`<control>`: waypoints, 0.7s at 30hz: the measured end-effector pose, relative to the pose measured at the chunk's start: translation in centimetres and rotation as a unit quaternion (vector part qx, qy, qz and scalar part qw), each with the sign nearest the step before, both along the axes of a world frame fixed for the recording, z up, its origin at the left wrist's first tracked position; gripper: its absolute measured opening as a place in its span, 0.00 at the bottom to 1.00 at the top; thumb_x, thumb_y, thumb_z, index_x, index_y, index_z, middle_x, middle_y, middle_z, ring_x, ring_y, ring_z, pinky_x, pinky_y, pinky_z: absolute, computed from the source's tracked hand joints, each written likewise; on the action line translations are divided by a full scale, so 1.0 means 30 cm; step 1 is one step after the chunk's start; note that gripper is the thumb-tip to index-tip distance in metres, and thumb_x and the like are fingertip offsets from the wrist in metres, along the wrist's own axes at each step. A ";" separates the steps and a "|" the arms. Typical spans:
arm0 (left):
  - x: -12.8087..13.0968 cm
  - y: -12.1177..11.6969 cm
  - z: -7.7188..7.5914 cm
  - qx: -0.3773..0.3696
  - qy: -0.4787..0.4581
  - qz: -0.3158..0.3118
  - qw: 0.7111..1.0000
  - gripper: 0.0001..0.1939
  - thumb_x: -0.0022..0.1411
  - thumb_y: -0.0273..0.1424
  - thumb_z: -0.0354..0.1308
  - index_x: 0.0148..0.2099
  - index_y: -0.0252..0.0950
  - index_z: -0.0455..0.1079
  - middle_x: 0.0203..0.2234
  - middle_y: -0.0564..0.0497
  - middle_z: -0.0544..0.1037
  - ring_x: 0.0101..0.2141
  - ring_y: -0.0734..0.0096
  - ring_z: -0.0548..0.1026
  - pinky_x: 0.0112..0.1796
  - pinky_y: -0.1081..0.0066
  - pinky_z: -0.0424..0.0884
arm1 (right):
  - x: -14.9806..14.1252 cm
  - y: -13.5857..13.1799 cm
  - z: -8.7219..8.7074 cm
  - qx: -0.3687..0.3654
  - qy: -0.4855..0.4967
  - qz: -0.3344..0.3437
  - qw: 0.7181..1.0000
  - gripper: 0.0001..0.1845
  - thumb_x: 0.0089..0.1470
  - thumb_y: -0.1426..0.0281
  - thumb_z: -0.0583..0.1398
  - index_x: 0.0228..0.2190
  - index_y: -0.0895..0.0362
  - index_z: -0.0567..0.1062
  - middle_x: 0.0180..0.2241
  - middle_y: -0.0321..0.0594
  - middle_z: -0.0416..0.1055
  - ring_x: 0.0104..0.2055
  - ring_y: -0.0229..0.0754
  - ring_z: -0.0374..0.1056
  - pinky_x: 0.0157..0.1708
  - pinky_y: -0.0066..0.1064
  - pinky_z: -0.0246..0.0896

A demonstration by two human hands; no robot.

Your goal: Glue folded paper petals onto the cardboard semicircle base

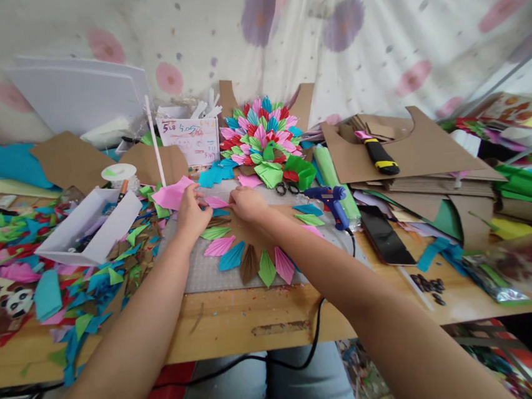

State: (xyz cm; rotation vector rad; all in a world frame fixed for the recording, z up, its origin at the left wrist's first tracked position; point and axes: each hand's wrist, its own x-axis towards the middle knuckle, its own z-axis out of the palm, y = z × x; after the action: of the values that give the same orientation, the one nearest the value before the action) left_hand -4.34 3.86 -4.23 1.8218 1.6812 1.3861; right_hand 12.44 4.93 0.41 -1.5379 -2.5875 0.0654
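Note:
A small pink crepe paper petal [217,202] spans the gap between my two hands. My left hand [193,214] has curled fingers at the petal's left end. The fingers of my right hand [248,205] pinch its right end, over the upper edge of a brown cardboard piece [245,230]. Pleated paper petals in pink, blue, brown and green fan out around the cardboard, and my right forearm hides part of it. Just behind my left hand lies a larger pink crepe paper piece [171,196]. A grey mat [198,275] is underneath.
A blue glue gun [330,203] with a black cord, scissors [286,188] and a phone [386,233] lie to the right. Stacked cardboard [411,148] bears a yellow-black cutter [381,156]. A colourful paper peacock [262,131] stands behind. Paper scraps surround a white box [88,232] on the left.

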 end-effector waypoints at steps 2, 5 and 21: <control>0.004 -0.007 0.008 0.003 0.007 0.005 1.000 0.28 0.44 0.20 0.54 0.49 0.40 0.57 0.36 0.51 0.71 0.27 0.74 0.72 0.36 0.68 0.71 | -0.002 0.003 0.001 0.000 -0.004 0.002 1.000 0.12 0.57 0.68 0.54 0.38 0.60 0.75 0.43 0.49 0.72 0.47 0.49 0.66 0.43 0.34 0.61; 0.010 -0.012 0.015 -0.005 0.012 0.009 1.000 0.28 0.44 0.20 0.54 0.49 0.40 0.58 0.35 0.51 0.71 0.27 0.72 0.72 0.36 0.67 0.71 | -0.004 0.006 0.003 0.000 -0.007 0.005 1.000 0.12 0.57 0.67 0.54 0.38 0.60 0.75 0.43 0.49 0.72 0.47 0.49 0.66 0.43 0.34 0.61; 0.009 -0.008 0.014 -0.001 0.042 0.008 0.999 0.19 0.47 0.23 0.55 0.45 0.37 0.63 0.33 0.49 0.72 0.36 0.66 0.72 0.43 0.64 0.69 | -0.007 0.018 0.033 -0.034 -0.032 0.002 0.999 0.13 0.56 0.66 0.55 0.40 0.58 0.76 0.44 0.48 0.72 0.45 0.47 0.69 0.41 0.32 0.63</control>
State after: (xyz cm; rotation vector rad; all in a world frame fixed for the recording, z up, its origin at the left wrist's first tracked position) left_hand -4.06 3.62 -3.82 1.8932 1.7408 1.3305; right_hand 12.23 5.48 1.38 -1.5830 -2.6641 0.1057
